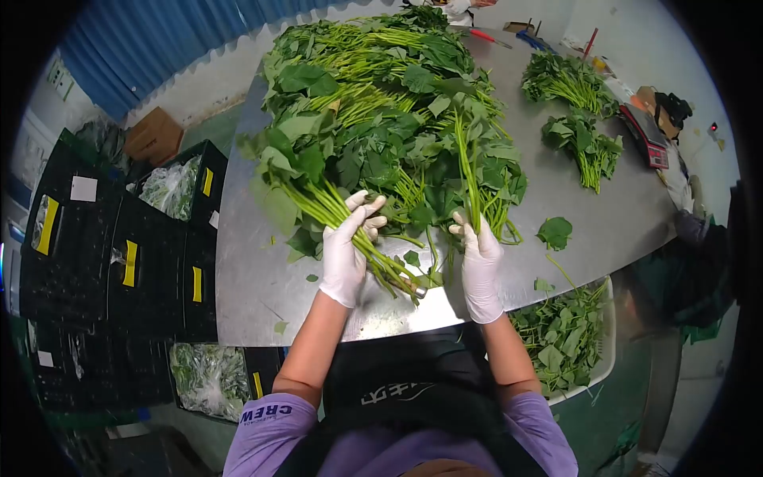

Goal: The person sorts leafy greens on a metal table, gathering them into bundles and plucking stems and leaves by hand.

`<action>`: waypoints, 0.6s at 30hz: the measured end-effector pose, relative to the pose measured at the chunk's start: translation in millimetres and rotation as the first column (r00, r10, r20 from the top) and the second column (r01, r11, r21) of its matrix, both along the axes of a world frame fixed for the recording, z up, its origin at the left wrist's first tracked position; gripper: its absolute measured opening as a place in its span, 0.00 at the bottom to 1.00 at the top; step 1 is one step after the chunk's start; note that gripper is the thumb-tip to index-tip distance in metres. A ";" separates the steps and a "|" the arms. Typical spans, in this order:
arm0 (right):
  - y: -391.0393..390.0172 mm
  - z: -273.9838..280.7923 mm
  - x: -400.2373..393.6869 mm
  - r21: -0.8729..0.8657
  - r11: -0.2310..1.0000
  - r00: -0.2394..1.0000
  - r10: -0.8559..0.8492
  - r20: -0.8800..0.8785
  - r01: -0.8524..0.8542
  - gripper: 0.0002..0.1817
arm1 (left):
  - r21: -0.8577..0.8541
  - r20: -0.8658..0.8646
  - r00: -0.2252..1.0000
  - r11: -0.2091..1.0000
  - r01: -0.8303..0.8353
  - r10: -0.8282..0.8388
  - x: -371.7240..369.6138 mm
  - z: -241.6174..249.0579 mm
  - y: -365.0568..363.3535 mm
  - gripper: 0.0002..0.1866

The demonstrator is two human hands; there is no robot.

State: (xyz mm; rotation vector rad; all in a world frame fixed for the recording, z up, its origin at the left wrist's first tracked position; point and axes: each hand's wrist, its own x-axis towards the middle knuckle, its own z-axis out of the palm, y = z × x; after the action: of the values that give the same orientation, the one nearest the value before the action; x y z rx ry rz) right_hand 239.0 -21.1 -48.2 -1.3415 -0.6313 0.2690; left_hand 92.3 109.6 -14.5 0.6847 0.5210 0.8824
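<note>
Over the tabletop's (254, 270) near part, the left hand (343, 258) is wrapping its fingers around a leafy bunch (316, 199); a heap of greens (373, 79) is covering the tabletop's middle; also nearside, the right hand (480, 266) is clamping sprigs (469, 171) in its fingers; two bundles (586, 151) are lying on the tabletop's right.

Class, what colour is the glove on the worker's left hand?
The glove is white, best seen in the head view.

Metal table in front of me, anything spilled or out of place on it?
Slightly: a single leaf lies right of the right hand, and small leaf scraps lie on the table near the left hand, odd because most greens are piled or bunched.
</note>
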 end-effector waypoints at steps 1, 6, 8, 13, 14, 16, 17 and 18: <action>1.3 -5.7 0.2 -0.003 0.999 0.990 -0.051 0.134 0.052 0.14 | 0.037 0.026 0.999 0.998 -0.042 0.041 -0.9 1.7 -0.7 0.18; -8.9 -2.5 7.2 -0.049 0.956 0.802 -0.216 0.556 0.291 0.16 | 0.087 0.120 0.988 0.990 -0.108 0.098 -7.6 30.9 -10.8 0.17; -11.2 0.4 3.6 -0.075 0.933 0.694 -0.207 0.690 0.353 0.17 | 0.065 0.112 0.994 0.998 -0.015 0.008 -4.5 31.4 -8.7 0.14; -4.5 12.2 -7.3 -0.036 0.960 0.407 -0.084 0.910 0.279 0.23 | 0.007 -0.006 0.981 0.981 0.196 -0.196 22.7 26.0 -15.3 0.12; -4.2 15.5 -10.7 -0.056 0.963 0.387 -0.053 0.921 0.265 0.22 | -0.011 -0.003 0.979 0.979 0.204 -0.204 25.5 23.9 -17.2 0.13; -4.7 13.1 -11.3 -0.072 0.964 0.380 -0.032 0.924 0.257 0.22 | -0.013 -0.020 0.976 0.976 0.218 -0.219 26.4 21.9 -19.5 0.10; -6.0 12.8 -11.8 -0.126 0.958 0.398 0.013 0.917 0.259 0.21 | 0.015 -0.037 0.978 0.978 0.208 -0.207 27.1 23.6 -21.7 0.09; -7.9 13.6 -11.5 -0.179 0.948 0.415 0.056 0.908 0.263 0.21 | 0.043 -0.052 0.979 0.979 0.200 -0.198 28.3 25.5 -23.6 0.09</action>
State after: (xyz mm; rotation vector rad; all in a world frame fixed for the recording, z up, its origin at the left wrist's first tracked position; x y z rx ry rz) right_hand 227.5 -28.9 -34.5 -1.7887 -1.4720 -0.5881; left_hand 120.6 86.0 11.0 0.7889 0.4656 0.6935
